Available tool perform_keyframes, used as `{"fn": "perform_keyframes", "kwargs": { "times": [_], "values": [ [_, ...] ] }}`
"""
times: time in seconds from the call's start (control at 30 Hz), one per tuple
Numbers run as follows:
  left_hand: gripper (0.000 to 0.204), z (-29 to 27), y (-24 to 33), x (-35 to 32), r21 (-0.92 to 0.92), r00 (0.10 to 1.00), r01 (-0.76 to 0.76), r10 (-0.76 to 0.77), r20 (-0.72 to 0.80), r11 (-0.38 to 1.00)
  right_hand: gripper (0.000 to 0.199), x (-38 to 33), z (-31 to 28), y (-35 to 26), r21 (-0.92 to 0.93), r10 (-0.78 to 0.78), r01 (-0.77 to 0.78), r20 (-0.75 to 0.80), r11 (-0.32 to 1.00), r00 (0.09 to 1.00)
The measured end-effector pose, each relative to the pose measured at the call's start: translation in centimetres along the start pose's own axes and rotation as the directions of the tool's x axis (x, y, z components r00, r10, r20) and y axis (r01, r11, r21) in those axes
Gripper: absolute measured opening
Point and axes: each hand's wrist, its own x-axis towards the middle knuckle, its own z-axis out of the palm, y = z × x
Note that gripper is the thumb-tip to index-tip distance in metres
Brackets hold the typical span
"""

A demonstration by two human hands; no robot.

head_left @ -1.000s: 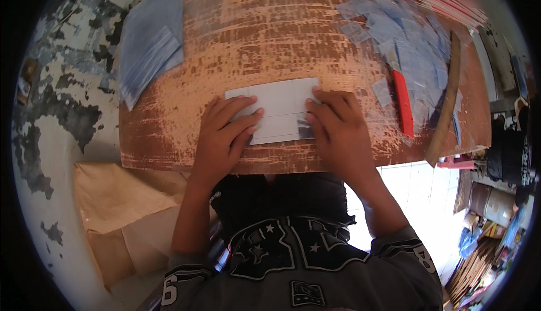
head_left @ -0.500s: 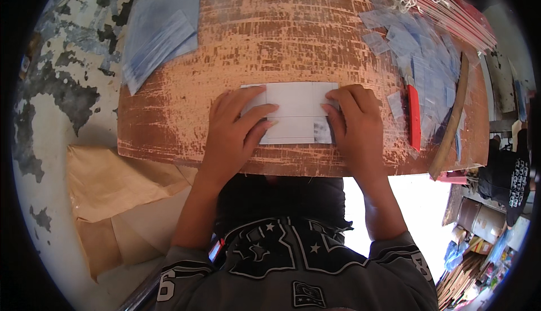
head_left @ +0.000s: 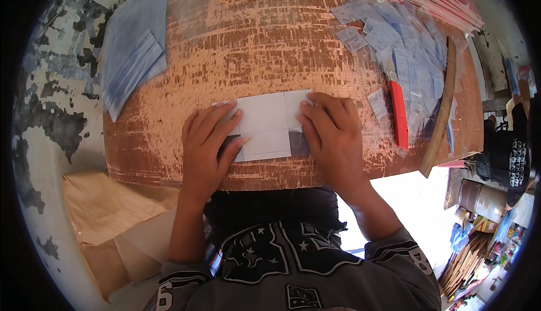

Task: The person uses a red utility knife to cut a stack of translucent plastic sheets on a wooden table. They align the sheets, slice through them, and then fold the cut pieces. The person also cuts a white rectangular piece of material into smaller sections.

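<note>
Line-marked white sheet [head_left: 262,116] between the fingers
On the worktop [head_left: 225,52], I see the left hand's [head_left: 204,142] fingers spread, the right hand's [head_left: 333,133] bent, probably steadying its ends; pinching I can't tell. Red cutter [head_left: 399,114] lies rightward.

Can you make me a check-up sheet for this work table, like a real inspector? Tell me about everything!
Surface: brown table, scratched and worn.
Job's things: white sheet marked with lines, lying near the table's near edge.
Clutter: bluish plastic sheets at the left; at the right, a pile of small plastic pieces, a red cutter, a wooden stick and thin sticks with white strings.
Hands: left hand has fingers on the sheet's left end; right hand touches its right end, grip unclear.
Cables: nothing seen.
Surroundings: wall with peeling paint, brown paper at the lower left, another person at the far right.
</note>
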Motion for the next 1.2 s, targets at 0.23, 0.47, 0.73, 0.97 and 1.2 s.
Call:
{"fn": "perform_keyframes", "kwargs": {
  "times": [0.23,0.47,0.73,0.97,1.2],
  "values": [
    [0.044,0.11,0.1,-0.07,-0.003,1.0,0.026,-0.025,0.018,1.0,0.021,0.1,-0.28,-0.27,0.02,0.019,-0.019,-0.019,1.0,1.0],
    [0.043,0.01,0.29,0.04,0.002,0.999,0.027,-0.027,0.023,1.0,0.025,-0.38,-0.09,0.15,-0.02,-0.032,0.032,0.008,0.999,0.999],
    [0.043,0.0,0.2,0.05,0.003,0.999,0.026,-0.026,0.018,1.0,0.023,-0.09,-0.14,-0.03,-0.011,-0.001,0.001,0.015,1.0,1.0],
    [0.038,-0.11,-0.07,-0.15,0.004,0.999,0.029,-0.029,0.024,1.0,0.02,0.21,-0.02,-0.36,0.003,0.021,-0.021,0.008,1.0,1.0],
    [0.034,0.33,-0.04,-0.5,-0.015,0.996,0.065,-0.066,-0.066,0.998,0.019,0.37,-0.12,-0.59,-0.021,0.026,-0.026,0.026,0.999,0.999]
  ]
}}
